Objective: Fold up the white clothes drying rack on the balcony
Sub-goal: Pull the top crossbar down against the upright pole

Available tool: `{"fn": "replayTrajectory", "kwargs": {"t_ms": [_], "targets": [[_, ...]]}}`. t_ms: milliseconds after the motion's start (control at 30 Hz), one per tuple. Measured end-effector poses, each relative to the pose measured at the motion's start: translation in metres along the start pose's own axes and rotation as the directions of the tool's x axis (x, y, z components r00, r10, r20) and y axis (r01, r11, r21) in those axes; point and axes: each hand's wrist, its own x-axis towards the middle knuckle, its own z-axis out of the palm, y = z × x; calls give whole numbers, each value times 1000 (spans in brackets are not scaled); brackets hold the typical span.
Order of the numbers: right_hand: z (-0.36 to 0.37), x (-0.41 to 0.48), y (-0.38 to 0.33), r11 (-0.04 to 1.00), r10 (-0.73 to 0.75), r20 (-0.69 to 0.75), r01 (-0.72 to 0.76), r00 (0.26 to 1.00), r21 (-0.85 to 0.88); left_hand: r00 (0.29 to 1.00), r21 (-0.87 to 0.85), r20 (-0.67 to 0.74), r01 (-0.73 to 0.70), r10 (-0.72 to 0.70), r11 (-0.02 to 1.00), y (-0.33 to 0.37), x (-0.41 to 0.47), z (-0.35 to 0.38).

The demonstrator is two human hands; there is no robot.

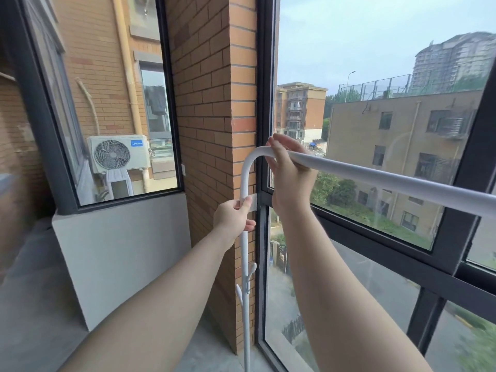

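The white drying rack (389, 181) stands against the balcony window. Its top bar runs from the right edge to a rounded corner at centre, then drops as an upright post with small hook prongs (248, 280) low down. My left hand (234, 214) grips the upright post just below the bend, fingers curled round it. My right hand (288, 170) wraps over the top bar right beside the bend, fingers hooked over it. The rack's lower part and feet are out of view.
A brick pillar (214, 130) stands directly behind the post. Dark-framed windows (453, 237) fill the right side. A grey low wall (120, 253) and concrete floor lie to the left; an outdoor air-conditioner unit (118, 154) sits beyond the left glass.
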Motion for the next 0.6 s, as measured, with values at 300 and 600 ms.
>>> {"fn": "replayTrajectory", "kwargs": {"t_ms": [300,600], "targets": [[0,4,9,998,-11,27,13,1000,-64,999,-29,-2,-40,40,999,-7,7,-2],[2,17,26,980,9,226,37,974,-198,995,-37,101,-7,11,999,-11,10,-17]]}}
